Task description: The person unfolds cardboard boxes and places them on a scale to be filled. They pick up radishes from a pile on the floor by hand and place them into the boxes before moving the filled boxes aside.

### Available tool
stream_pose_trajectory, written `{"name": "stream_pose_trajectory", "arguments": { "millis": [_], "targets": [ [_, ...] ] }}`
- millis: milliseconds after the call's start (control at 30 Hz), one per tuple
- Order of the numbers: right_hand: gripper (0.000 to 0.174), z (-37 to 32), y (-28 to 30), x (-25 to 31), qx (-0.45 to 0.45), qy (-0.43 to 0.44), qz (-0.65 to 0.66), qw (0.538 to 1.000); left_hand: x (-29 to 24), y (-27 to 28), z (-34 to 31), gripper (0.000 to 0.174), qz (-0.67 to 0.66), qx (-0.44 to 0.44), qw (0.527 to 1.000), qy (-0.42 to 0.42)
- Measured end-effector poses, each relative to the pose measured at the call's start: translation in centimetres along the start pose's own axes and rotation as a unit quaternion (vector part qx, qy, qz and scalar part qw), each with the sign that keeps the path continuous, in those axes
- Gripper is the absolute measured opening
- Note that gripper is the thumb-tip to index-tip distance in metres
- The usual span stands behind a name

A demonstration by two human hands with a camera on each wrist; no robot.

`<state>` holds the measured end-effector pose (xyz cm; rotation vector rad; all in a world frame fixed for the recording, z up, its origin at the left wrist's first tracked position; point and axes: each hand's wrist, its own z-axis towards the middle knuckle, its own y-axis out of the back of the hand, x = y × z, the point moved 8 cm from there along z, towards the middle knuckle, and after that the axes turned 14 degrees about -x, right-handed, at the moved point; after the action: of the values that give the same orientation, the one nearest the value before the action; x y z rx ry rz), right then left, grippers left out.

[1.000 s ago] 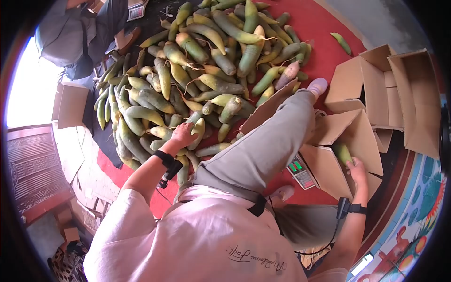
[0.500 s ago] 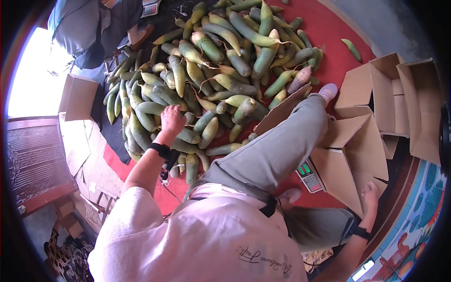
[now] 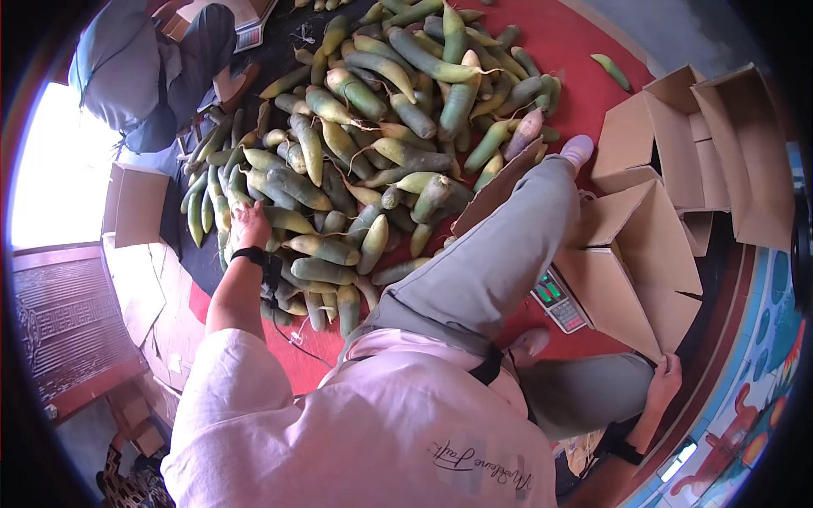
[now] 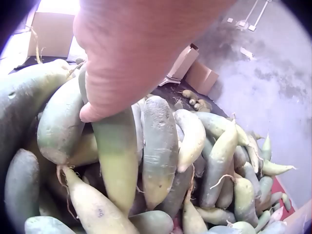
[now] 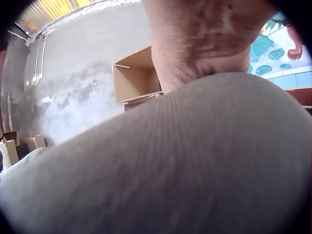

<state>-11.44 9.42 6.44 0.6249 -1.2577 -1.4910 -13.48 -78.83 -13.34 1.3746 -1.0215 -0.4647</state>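
Note:
At the left side of a large heap of green radishes (image 3: 364,152), my left hand (image 3: 250,227) reaches down onto one of them. The left wrist view has that green radish (image 4: 117,161) running under the palm, thumb curled against its side; the other fingers are hidden behind the hand. My right hand (image 3: 666,381) is beside my right knee, fingertips right at the corner of an open cardboard box (image 3: 622,296), with no radish in it. Only a sliver of a green radish (image 3: 616,251) shows inside that box. In the right wrist view the knee hides the right fingers.
A digital scale (image 3: 559,303) with lit green digits sits beside the box. More open cardboard boxes (image 3: 686,152) stand at the right. One loose radish (image 3: 610,72) lies on the red mat (image 3: 593,102). Another person (image 3: 152,76) sits at the upper left beyond the heap.
My right hand has let go of a green radish inside the box and drawn back toward my knee. My left hand has moved left across the heap and taken hold of a radish.

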Motion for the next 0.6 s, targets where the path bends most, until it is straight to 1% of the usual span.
{"name": "stream_pose_trajectory", "arguments": {
  "millis": [33,133,167,233,267,300,367,400,433,467,500,533,567,600],
  "targets": [
    [0.015,-0.3,-0.1,-0.2,-0.002,-0.009,0.008,1.0,0.3,-0.7,0.1,0.047,0.0,-0.004,1.0,-0.002],
    [0.015,-0.5,0.2,0.4,-0.019,-0.002,0.009,1.0,1.0,-3.2,0.4,0.042,0.004,-0.016,0.998,-0.066],
    [0.015,-0.5,0.2,0.8,-0.021,-0.005,0.011,1.0,0.8,-2.0,0.2,0.042,0.005,-0.02,0.998,-0.067],
    [0.015,-0.4,0.6,2.7,-0.04,0.063,0.004,0.997,-0.5,0.9,-1.6,0.05,-0.024,0.045,0.997,-0.06],
    [0.015,-0.3,0.5,2.7,-0.043,0.06,0.004,0.997,-1.1,2.9,-2.3,0.057,-0.049,0.011,0.997,-0.059],
    [0.015,-0.3,0.4,2.6,-0.04,0.056,0.015,0.998,-2.0,4.7,-3.1,0.057,-0.05,0.007,0.997,-0.063],
    [0.015,0.0,0.3,2.7,-0.042,0.048,0.028,0.998,-3.2,7.7,-4.1,0.053,-0.147,-0.006,0.988,-0.037],
    [0.015,-0.1,0.3,2.9,-0.044,0.045,0.03,0.998,-3.8,9.1,-4.2,0.052,-0.224,-0.04,0.972,-0.048],
    [0.015,-0.2,0.4,3.1,-0.045,0.042,0.032,0.998,-4.4,10.0,-4.1,0.052,-0.225,-0.044,0.972,-0.052],
    [0.015,-0.3,0.5,3.0,-0.049,0.039,0.032,0.997,-5.0,10.7,-4.1,0.052,-0.334,-0.028,0.942,-0.013],
    [0.014,-0.3,0.5,3.1,-0.056,0.051,0.03,0.997,-6.1,12.3,-4.2,0.052,-0.439,-0.011,0.898,0.027],
    [0.014,-0.3,0.6,3.3,-0.064,0.062,0.028,0.996,-7.4,14.5,-4.5,0.051,-0.464,-0.029,0.885,0.015],
    [0.014,-0.4,0.8,3.5,-0.07,0.059,0.029,0.995,-8.5,16.6,-5.0,0.051,-0.467,-0.033,0.884,0.01],
    [0.014,-0.6,1.1,4.1,-0.067,0.065,0.042,0.995,-10.3,18.9,-5.6,0.05,-0.5,-0.023,0.865,-0.024]
  ]
}}
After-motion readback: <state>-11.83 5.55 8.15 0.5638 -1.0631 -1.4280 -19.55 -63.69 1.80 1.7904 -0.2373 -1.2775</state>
